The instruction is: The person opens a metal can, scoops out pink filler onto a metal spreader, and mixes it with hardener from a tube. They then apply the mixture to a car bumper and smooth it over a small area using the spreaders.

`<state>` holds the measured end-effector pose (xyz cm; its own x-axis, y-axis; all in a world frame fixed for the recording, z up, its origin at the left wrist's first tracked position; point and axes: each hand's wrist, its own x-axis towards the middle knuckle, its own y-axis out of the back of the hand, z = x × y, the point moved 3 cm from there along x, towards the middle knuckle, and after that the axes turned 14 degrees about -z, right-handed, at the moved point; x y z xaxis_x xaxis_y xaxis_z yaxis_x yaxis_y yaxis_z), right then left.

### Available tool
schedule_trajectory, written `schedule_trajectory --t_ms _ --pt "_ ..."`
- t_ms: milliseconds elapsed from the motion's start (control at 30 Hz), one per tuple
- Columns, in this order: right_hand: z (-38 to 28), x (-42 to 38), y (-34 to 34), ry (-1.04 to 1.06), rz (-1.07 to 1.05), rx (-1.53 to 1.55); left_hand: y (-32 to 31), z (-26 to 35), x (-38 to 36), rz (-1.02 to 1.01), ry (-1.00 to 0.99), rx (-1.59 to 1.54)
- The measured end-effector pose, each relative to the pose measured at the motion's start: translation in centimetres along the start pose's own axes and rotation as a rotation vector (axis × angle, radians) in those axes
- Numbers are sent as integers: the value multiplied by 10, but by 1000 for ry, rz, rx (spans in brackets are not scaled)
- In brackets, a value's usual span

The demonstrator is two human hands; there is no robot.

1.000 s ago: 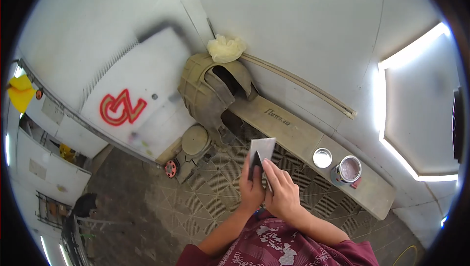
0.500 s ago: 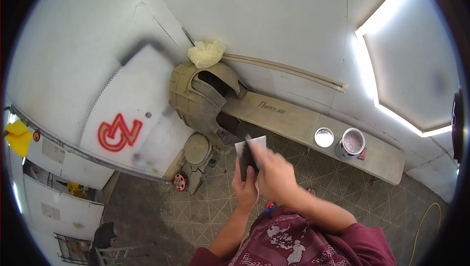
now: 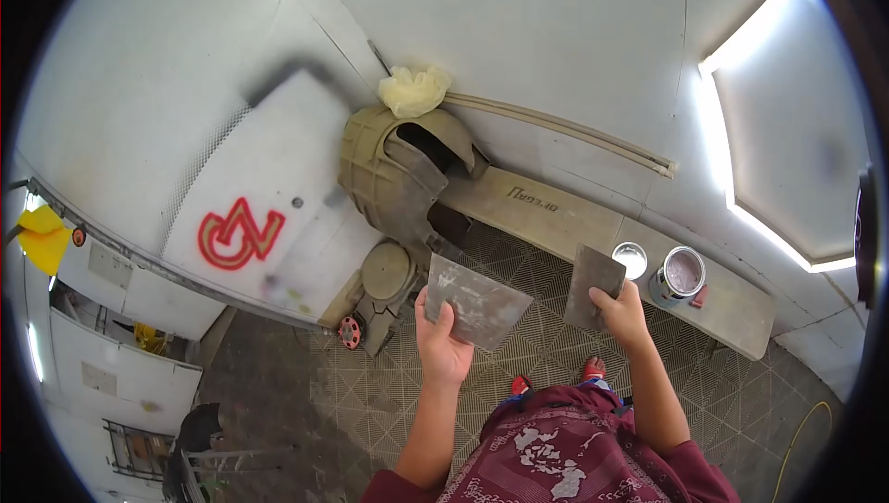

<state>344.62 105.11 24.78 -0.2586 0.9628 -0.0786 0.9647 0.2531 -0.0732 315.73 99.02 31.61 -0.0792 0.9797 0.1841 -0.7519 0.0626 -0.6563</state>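
Note:
My left hand grips a flat grey rectangular sheet with whitish smears, thumb on its face. Apart from it on the right, my right hand pinches a smaller dark grey rectangular sheet between thumb and fingers. The exact kind of either sheet cannot be made out. Just beyond the right-hand sheet, on the bench, are a shiny round lid and an open metal can with a pinkish-grey content.
A long bench runs along the wall. A large olive ribbed shell carries a crumpled yellowish plastic bag. Left of it is a round-topped stool. A small red object lies beside the can. A yellow hose crosses the floor.
The two sheets were together, my right hand blurred over the one in my left. Now my hands are apart, one sheet in each. The view has shifted slightly.

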Motion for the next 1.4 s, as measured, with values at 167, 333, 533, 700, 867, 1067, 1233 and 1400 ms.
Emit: schedule_trajectory --t_ms 167,333,533,700,867,1067,1233,1400 --pt "-20 -18 -40 52 -114 308 22 -15 12 159 173 -251" --pt "-97 -39 -63 611 -183 -380 23 -42 26 -44 335 -783" --pt "-107 -38 -27 270 -226 356 20 -61 31 -157 482 -786" --pt "-28 -5 32 7 118 -41 49 -85 22 112 552 -494" --pt "19 -32 39 -89 88 751 48 -101 15 -15 528 -599" --pt "33 -38 -18 -287 84 324 45 -162 22 -99 686 -134" --pt "52 -40 -84 -481 12 274 30 -180 60 -94 510 -269" --pt "59 -76 -41 -553 -58 221 -3 -149 122 20 223 -643"
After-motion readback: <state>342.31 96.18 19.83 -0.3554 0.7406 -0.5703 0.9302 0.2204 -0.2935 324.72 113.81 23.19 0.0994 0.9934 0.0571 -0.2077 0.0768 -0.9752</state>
